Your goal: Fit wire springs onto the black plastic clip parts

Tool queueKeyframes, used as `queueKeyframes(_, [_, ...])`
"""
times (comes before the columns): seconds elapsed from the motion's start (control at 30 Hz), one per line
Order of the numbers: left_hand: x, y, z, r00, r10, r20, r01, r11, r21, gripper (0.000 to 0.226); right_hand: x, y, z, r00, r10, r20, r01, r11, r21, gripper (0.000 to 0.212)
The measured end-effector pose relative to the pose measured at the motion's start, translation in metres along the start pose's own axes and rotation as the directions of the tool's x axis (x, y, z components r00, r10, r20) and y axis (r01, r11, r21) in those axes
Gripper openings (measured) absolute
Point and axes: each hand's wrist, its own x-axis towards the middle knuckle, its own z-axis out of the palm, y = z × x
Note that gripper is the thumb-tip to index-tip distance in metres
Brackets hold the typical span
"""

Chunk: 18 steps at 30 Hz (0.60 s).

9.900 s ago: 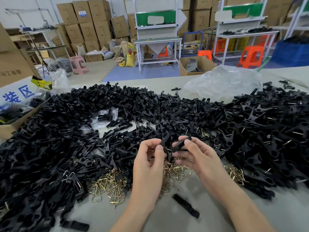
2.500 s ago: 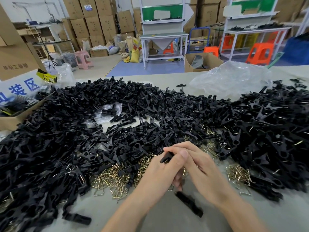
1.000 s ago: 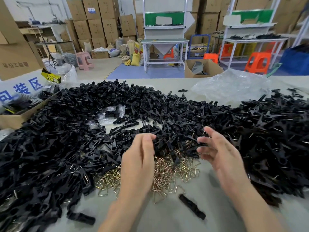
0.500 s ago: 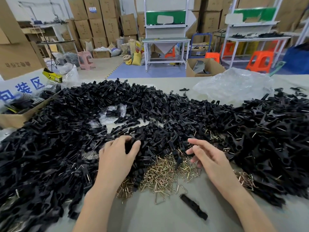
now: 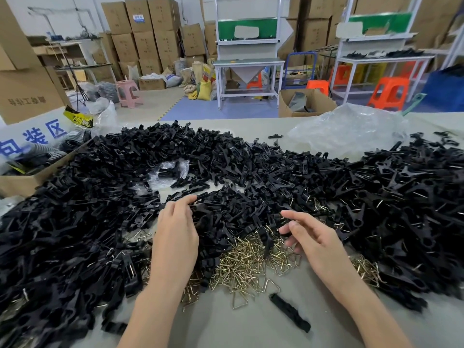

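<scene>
My left grip (image 5: 175, 237), loosely spread, is touching the heap of black plastic clip parts (image 5: 226, 159) on the desk (image 5: 226, 330); my right grip (image 5: 311, 237), spread too, is hovering over the brass-coloured triangular wire springs (image 5: 246, 262). I am aiming to single out one each.

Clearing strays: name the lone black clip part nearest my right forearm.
The long clip part on bare table, this side of the wire springs, touching nothing else.

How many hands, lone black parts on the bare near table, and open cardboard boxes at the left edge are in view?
Bare hands: 2 (left hand, right hand)
Long black plastic part lying alone on the grey table: 1
Open brown cardboard box: 1
Total: 4
</scene>
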Motion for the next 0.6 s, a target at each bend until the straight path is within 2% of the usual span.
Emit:
queueKeyframes(0.07, [0.0009, 0.0014, -0.0014, 0.995, -0.032, -0.098, 0.018, 0.989, -0.144, 0.032, 0.0001, 0.0002, -0.0003, 1.0, -0.002, 0.003, 0.002, 1.0, 0.007, 0.028])
queueKeyframes(0.13, [0.0036, 0.0002, -0.0032, 0.973, -0.132, -0.189, 0.07, 0.951, -0.302, 0.029, 0.0001, 0.0004, -0.0003, 1.0, -0.005, 0.006, 0.005, 1.0, 0.006, 0.028])
queueKeyframes(0.2, [0.0058, -0.0027, -0.0043, 0.948, -0.198, -0.248, 0.096, 0.924, -0.37, 0.027, 0.0004, 0.001, -0.0003, 1.0, -0.004, 0.003, 0.004, 1.0, 0.007, 0.028])
queueKeyframes(0.33, [0.004, -0.0031, -0.0054, 0.935, -0.184, -0.304, 0.051, 0.917, -0.397, 0.026, 0.0008, 0.0013, 0.0, 1.0, 0.0, 0.001, 0.0, 1.0, 0.013, 0.028])
queueKeyframes(0.5, [0.0027, -0.0014, -0.0047, 0.946, -0.023, -0.323, -0.051, 0.974, -0.219, 0.028, 0.0003, 0.0013, 0.0001, 1.0, 0.004, 0.004, -0.004, 1.0, 0.017, 0.028])
queueKeyframes(0.57, [0.0033, -0.0007, -0.0036, 0.961, -0.05, -0.271, -0.016, 0.972, -0.234, 0.029, 0.0003, 0.0002, 0.0001, 1.0, 0.005, 0.005, -0.005, 1.0, 0.008, 0.028])
queueKeyframes(0.6, [0.0035, 0.0011, -0.0044, 0.967, -0.109, -0.229, 0.034, 0.951, -0.307, 0.03, 0.0001, -0.0004, 0.0001, 1.0, 0.005, 0.006, -0.005, 1.0, -0.002, 0.028])
